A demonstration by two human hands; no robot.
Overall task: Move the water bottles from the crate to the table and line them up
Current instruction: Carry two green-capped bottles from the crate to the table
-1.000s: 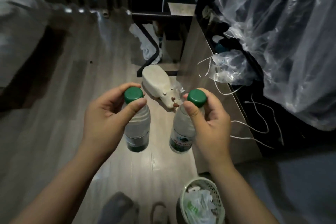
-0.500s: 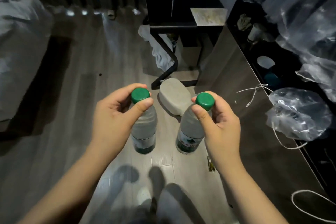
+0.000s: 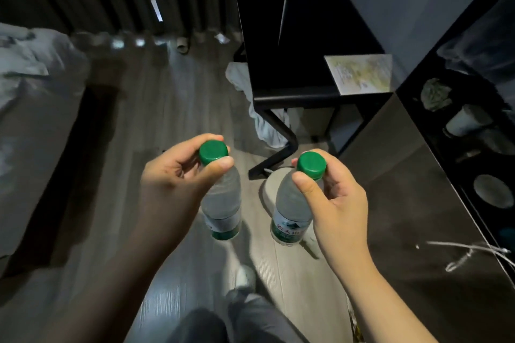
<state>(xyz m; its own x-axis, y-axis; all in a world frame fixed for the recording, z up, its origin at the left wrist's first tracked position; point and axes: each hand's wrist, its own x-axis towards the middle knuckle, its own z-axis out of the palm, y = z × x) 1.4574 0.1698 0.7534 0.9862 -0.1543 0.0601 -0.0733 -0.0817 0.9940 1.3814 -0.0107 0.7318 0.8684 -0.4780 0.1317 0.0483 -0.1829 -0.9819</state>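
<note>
Two clear water bottles with green caps hang in the air above the wooden floor. My left hand (image 3: 178, 175) pinches the neck of the left bottle (image 3: 221, 203) just under its cap. My right hand (image 3: 334, 200) pinches the neck of the right bottle (image 3: 289, 214) the same way. Both bottles hang nearly upright, about a hand's width apart. A black table (image 3: 301, 44) stands ahead, beyond the bottles, with a pale printed sheet (image 3: 362, 72) on its near right corner. The crate is out of view.
A dark glossy cabinet (image 3: 418, 203) with white cords runs along the right. A bed (image 3: 28, 86) lies at the left, curtains at the back. White cloth (image 3: 259, 117) lies under the table beside its black leg. My legs show at the bottom.
The view has advanced toward the black table, which now fills the upper middle. The plastic sheeting and the white basket have left the view. Both hands keep their hold on the bottles.
</note>
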